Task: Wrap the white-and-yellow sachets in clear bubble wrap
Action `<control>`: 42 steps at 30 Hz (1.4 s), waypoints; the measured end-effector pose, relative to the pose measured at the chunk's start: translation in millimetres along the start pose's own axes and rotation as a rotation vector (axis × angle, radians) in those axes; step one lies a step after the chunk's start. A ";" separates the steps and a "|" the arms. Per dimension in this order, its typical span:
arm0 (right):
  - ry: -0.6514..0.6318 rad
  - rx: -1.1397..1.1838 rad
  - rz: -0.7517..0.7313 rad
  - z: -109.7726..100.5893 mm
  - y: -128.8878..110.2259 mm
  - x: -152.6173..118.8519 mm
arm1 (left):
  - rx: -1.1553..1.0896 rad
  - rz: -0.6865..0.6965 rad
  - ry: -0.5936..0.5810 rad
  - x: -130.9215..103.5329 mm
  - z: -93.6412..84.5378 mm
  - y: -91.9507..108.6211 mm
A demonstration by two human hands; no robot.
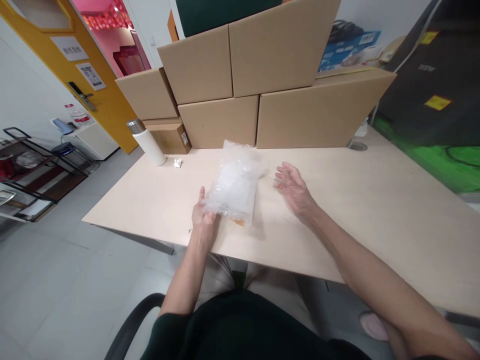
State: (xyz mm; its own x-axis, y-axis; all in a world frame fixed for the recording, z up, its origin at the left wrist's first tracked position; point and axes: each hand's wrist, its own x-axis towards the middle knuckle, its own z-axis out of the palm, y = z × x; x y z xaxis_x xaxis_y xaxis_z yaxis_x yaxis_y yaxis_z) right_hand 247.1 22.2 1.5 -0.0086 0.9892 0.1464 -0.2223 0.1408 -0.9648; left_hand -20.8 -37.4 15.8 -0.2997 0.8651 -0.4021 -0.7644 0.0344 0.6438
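A translucent bubble-wrap bundle (236,182) is in front of me over the table, with a small orange-brown patch showing at its near end. My left hand (203,214) grips its near left corner; the thumb is visible, while the other fingers are partly hidden by the plastic. To the right of the bundle, my right hand (293,190) is apart from it, with fingers spread and nothing in them. What the plastic wraps, if anything, cannot be made out.
On the pale table (360,210), stacked cardboard boxes (221,122) form a wall along the back. A white bottle (150,146) with a metal cap and a crumpled white scrap (177,163) stand at the left. A black chair armrest (131,320) is beside me.
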 end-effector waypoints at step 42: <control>0.715 0.424 0.121 -16.0 -26.4 24.1 | 1.767 0.898 -0.484 -54.0 23.3 -47.1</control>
State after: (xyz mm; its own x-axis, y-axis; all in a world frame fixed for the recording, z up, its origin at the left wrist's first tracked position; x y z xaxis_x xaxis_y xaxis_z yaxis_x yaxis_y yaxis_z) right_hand 268.3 43.0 27.0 0.5325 0.8039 -0.2649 -0.6087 0.1462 -0.7798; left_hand 44.7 -74.1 22.4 0.1741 0.9371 0.3024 0.8448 -0.3000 0.4430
